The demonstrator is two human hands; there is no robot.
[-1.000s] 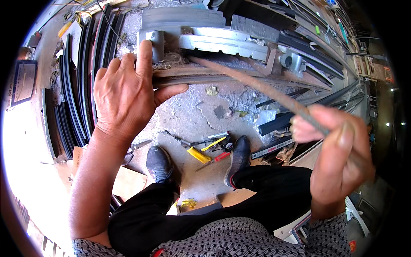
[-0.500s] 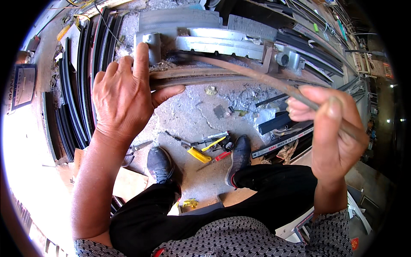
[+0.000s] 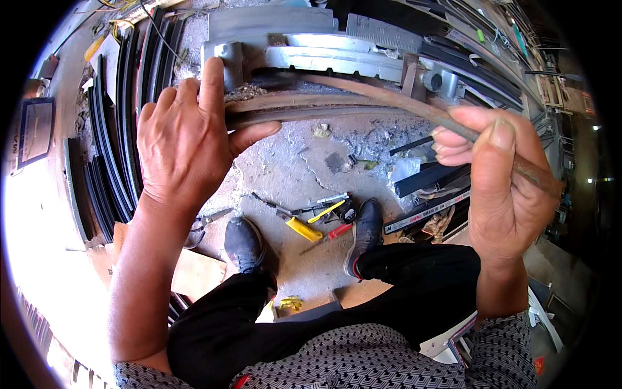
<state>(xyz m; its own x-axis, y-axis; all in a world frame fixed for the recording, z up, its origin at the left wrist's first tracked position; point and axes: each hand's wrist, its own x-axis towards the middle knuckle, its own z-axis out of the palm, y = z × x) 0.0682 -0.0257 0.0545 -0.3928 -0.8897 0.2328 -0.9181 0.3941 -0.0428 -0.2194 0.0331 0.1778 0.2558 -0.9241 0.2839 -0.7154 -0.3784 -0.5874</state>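
My left hand point(image 3: 181, 142) rests at the left end of a brown metal bar point(image 3: 324, 102). Its index finger is stretched onto a grey metal block point(image 3: 228, 65), the thumb points out to the right, and the other fingers are partly bent. In my right hand point(image 3: 502, 175), closed fingers and thumb grip a long rusty-brown rod point(image 3: 395, 99) that slants up to the left. The rod's far end is dark and smeared by motion, so its shape is unclear. Just beyond it lies a silver metal profile point(image 3: 337, 55) with notches along its near edge.
Between my shoes lie a yellow-handled tool point(image 3: 303, 229), a red-handled tool point(image 3: 339, 230) and a black tape measure point(image 3: 348, 212). Scissors point(image 3: 208, 219) lie by the left shoe. Long black strips point(image 3: 113, 129) line the left side, and more strips point(image 3: 483, 78) lie at far right.
The rod and my right hand have shifted only slightly, the rod's far end blurred in both frames. My left hand keeps its place on the metal. The view has moved a little.
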